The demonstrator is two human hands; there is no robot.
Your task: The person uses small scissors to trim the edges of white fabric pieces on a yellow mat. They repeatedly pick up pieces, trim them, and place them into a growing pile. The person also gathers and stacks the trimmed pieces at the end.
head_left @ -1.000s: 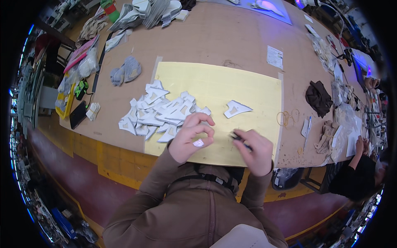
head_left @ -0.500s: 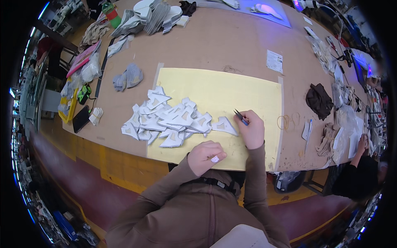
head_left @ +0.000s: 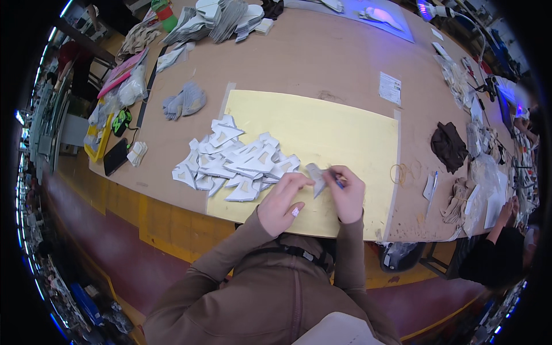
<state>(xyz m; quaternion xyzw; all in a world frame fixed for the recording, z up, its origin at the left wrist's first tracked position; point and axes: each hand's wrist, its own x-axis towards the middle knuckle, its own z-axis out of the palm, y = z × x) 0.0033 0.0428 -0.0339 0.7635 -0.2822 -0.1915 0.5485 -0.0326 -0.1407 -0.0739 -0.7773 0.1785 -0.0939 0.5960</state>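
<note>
My right hand (head_left: 348,196) is closed around small dark pointed snips (head_left: 338,180) with blue on the handle; their tips are blurred. Just left of its fingers lies one loose white cut-out piece (head_left: 317,177), looking greyish and smeared by motion. My left hand (head_left: 280,202) reaches in from the other side, fingers stretched out and the thumb apart, its fingertips at the piece's left edge. A heap of similar white pieces (head_left: 236,158), with angular outlines and openings in them, spreads left of my hands, partly on the yellow sheet (head_left: 345,126).
Grey gloves (head_left: 184,101) lie beyond the heap. A phone (head_left: 116,156) and a yellow tray (head_left: 99,141) sit at the left edge. Stacked cut parts (head_left: 215,20) stand at the back. To the right are a dark cloth (head_left: 449,148) and a pen (head_left: 432,185); another person works there.
The loose piece has shifted a little right and turned. My left hand has moved up to it, its fingers stretching out. The right hand has come slightly lower, still with the snips.
</note>
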